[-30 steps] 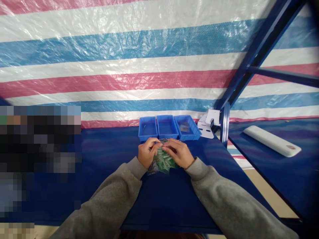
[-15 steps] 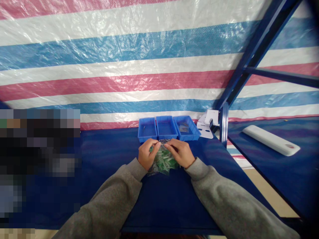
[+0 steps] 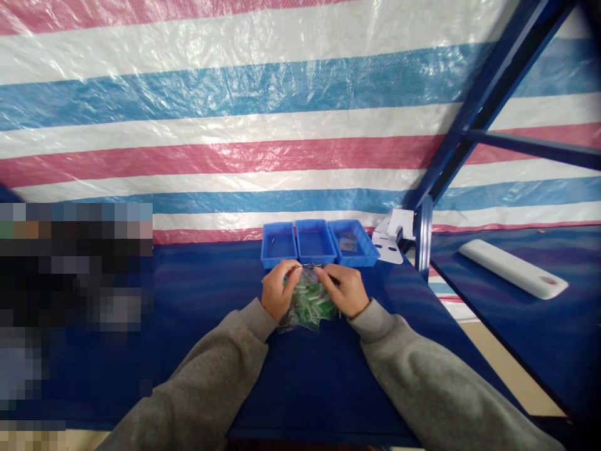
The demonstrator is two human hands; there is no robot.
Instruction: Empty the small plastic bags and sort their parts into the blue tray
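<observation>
My left hand [image 3: 280, 290] and my right hand [image 3: 346, 290] face each other over the table, thumbs and fingers pinched. A thin dark rod-like piece [image 3: 310, 266] with a metallic glint spans the gap between their fingertips; it is too small to name exactly. Under and between the hands lies a heap of small clear plastic bags [image 3: 308, 307] showing green and white. Both hands partly cover the sides of this heap. Just beyond the fingers stand three blue bins: a left one [image 3: 278, 260], a middle one [image 3: 317, 258] and a right one [image 3: 369, 259].
Small clear packets [image 3: 348, 242] lie in the right bin, and a thin item [image 3: 273, 240] in the left. White cut-out sheets [image 3: 389, 250] sit by the blue metal frame [image 3: 424, 235]. A long white object [image 3: 511, 268] rests on the neighbouring blue table [image 3: 558, 332]. Striped sheeting [image 3: 235, 150] hangs behind.
My fingertips have drawn slightly apart, the right hand shifting a little to the right. More of the thin dark piece shows between them. The bags have stayed in place.
</observation>
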